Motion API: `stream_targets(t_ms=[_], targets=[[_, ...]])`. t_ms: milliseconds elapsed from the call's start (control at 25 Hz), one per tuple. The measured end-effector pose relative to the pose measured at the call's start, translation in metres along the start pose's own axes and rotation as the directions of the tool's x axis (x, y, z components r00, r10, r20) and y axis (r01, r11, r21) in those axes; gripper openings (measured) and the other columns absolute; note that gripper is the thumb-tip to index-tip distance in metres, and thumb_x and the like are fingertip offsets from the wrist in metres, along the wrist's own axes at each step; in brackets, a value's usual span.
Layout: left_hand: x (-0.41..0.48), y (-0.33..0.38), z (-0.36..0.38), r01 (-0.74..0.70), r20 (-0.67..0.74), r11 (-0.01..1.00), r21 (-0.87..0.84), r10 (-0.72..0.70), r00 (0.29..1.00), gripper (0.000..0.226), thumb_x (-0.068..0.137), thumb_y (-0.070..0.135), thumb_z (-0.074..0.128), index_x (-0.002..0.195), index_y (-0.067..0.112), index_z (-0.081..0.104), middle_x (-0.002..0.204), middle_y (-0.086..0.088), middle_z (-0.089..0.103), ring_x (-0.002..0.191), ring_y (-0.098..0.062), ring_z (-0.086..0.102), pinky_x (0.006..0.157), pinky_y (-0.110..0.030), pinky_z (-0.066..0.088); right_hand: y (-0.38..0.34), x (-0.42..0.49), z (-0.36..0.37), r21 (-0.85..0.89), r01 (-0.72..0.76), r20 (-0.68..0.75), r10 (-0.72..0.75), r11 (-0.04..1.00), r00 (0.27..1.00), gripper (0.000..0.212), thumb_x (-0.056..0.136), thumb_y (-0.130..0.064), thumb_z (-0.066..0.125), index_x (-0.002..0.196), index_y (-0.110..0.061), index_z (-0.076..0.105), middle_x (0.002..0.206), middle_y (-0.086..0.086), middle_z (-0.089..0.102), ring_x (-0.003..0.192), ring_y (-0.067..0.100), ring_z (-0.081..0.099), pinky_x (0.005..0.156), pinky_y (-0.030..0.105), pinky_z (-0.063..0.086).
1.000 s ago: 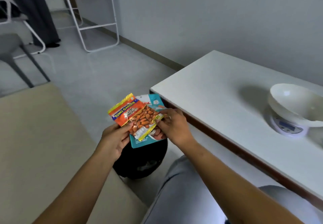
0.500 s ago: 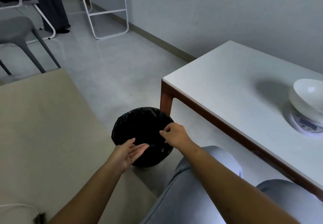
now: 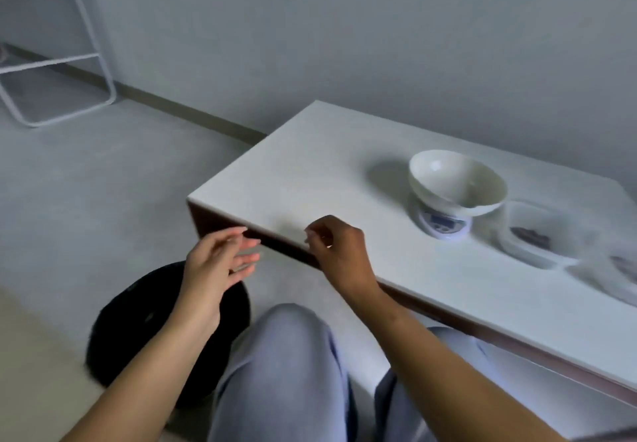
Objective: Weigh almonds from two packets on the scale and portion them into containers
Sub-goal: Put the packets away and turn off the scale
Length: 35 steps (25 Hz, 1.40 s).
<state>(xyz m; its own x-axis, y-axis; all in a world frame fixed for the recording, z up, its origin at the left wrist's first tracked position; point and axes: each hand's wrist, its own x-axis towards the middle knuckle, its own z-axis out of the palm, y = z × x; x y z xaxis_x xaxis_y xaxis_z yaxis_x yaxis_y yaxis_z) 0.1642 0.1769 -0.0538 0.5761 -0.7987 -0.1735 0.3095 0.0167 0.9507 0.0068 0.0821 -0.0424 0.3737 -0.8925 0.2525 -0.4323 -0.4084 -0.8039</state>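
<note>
Both hands empty, hanging between bin and table

Left hand point(image 3: 215, 262) is spread over the black bin point(image 3: 138, 324); right hand point(image 3: 339, 250) is loosely curled, gripping nothing, probably headed toward the scale point(image 3: 443, 222).

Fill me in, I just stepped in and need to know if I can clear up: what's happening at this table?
A seated person has both hands free: the left hand is open above a black bin on the floor, and the right hand, loosely curled, holds nothing at the table edge. On the table, an empty white bowl sits on a small scale; beside it is a clear container with something dark inside, too blurred to identify.
</note>
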Motion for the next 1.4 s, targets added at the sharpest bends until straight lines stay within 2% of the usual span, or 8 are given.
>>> stream_targets(t_ms=[120, 240, 360, 520, 800, 1040, 1200, 1400], targets=[[0.015, -0.006, 0.078, -0.283, 0.227, 0.93, 0.237, 0.23, 0.946, 0.013, 0.093, 0.007, 0.055, 0.102, 0.011, 0.064, 0.094, -0.007, 0.072, 0.088, -0.013, 0.068, 0.072, -0.021, 0.056, 0.046, -0.005, -0.067, -0.136, 0.001, -0.25, -0.035, 0.991, 0.968, 0.008, 0.083, -0.009, 0.059, 0.084, -0.01, 0.067, 0.081, 0.005, 0.069, 0.071, 0.018, 0.064, 0.067, 0.034, 0.052], [0.031, -0.038, 0.143, -0.576, 0.455, 0.645, 0.502, 0.37, 0.81, 0.02, 0.089, 0.011, 0.063, 0.109, 0.007, 0.066, 0.111, -0.008, 0.069, 0.107, -0.021, 0.063, 0.091, -0.025, 0.048, 0.092, -0.019, -0.115, -0.338, -0.162, -0.358, 0.033, 0.927, 0.933, 0.021, 0.087, -0.012, 0.056, 0.106, -0.01, 0.064, 0.099, 0.011, 0.064, 0.083, 0.025, 0.062, 0.072, 0.04, 0.053], [0.04, -0.068, 0.189, -0.674, 0.648, 0.329, 0.661, 0.204, 0.734, 0.048, 0.095, 0.031, 0.052, 0.135, 0.004, 0.049, 0.145, -0.014, 0.045, 0.137, -0.027, 0.037, 0.112, -0.031, 0.027, 0.122, -0.03, -0.138, -0.516, -0.275, -0.292, 0.135, 0.812, 0.947, 0.046, 0.09, -0.017, 0.055, 0.135, -0.012, 0.049, 0.112, 0.017, 0.054, 0.101, 0.036, 0.053, 0.085, 0.041, 0.049], [0.051, -0.083, 0.209, -0.674, 0.679, -0.081, 0.734, 0.097, 0.728, 0.087, 0.079, 0.058, -0.004, 0.15, 0.016, 0.022, 0.162, -0.003, 0.011, 0.149, -0.022, 0.007, 0.119, -0.04, 0.006, 0.132, -0.027, -0.137, -0.663, -0.232, -0.234, 0.098, 0.712, 0.967, 0.053, 0.091, -0.026, 0.052, 0.143, -0.019, 0.041, 0.107, 0.018, 0.053, 0.094, 0.038, 0.053, 0.073, 0.041, 0.048], [0.052, -0.088, 0.212, -0.668, 0.678, -0.118, 0.735, 0.112, 0.726, 0.089, 0.077, 0.057, -0.008, 0.152, 0.018, 0.019, 0.162, -0.001, 0.009, 0.15, -0.02, 0.005, 0.12, -0.041, 0.002, 0.132, -0.018, -0.135, -0.775, -0.211, -0.243, 0.028, 0.595, 0.97, 0.05, 0.08, -0.026, 0.064, 0.128, -0.018, 0.058, 0.077, 0.011, 0.062, 0.064, 0.031, 0.059, 0.043, 0.031, 0.041], [0.05, -0.088, 0.214, -0.657, 0.67, -0.135, 0.742, 0.118, 0.733, 0.09, 0.076, 0.057, -0.008, 0.152, 0.018, 0.02, 0.162, -0.001, 0.011, 0.15, -0.02, 0.007, 0.12, -0.042, 0.004, 0.122, -0.003, -0.141, -0.824, -0.114, -0.063, 0.11, 0.554, 0.992, 0.058, 0.094, -0.02, 0.036, 0.148, -0.005, 0.022, 0.12, 0.016, 0.06, 0.103, 0.035, 0.058, 0.073, 0.037, 0.045], [0.048, -0.086, 0.214, -0.645, 0.659, -0.138, 0.751, 0.097, 0.746, 0.069, 0.094, 0.054, 0.013, 0.152, 0.018, 0.019, 0.162, -0.001, 0.009, 0.15, -0.019, 0.005, 0.12, -0.042, 0.003, 0.119, 0.007, -0.146, -0.847, -0.109, -0.037, 0.148, 0.52, 0.988, 0.053, 0.093, -0.019, 0.037, 0.143, -0.003, 0.032, 0.115, 0.017, 0.063, 0.099, 0.038, 0.06, 0.07, 0.035, 0.041], [0.047, -0.086, 0.218, -0.629, 0.643, -0.149, 0.763, 0.078, 0.762, 0.061, 0.1, 0.045, 0.021, 0.153, 0.017, 0.014, 0.163, -0.001, 0.005, 0.15, -0.019, 0.001, 0.121, -0.045, 0.002, 0.131, -0.018, -0.132, -0.728, -0.195, -0.233, 0.03, 0.658, 0.972, 0.049, 0.081, -0.015, 0.048, 0.128, 0.001, 0.05, 0.101, 0.023, 0.058, 0.088, 0.04, 0.055, 0.063, 0.042, 0.05]])
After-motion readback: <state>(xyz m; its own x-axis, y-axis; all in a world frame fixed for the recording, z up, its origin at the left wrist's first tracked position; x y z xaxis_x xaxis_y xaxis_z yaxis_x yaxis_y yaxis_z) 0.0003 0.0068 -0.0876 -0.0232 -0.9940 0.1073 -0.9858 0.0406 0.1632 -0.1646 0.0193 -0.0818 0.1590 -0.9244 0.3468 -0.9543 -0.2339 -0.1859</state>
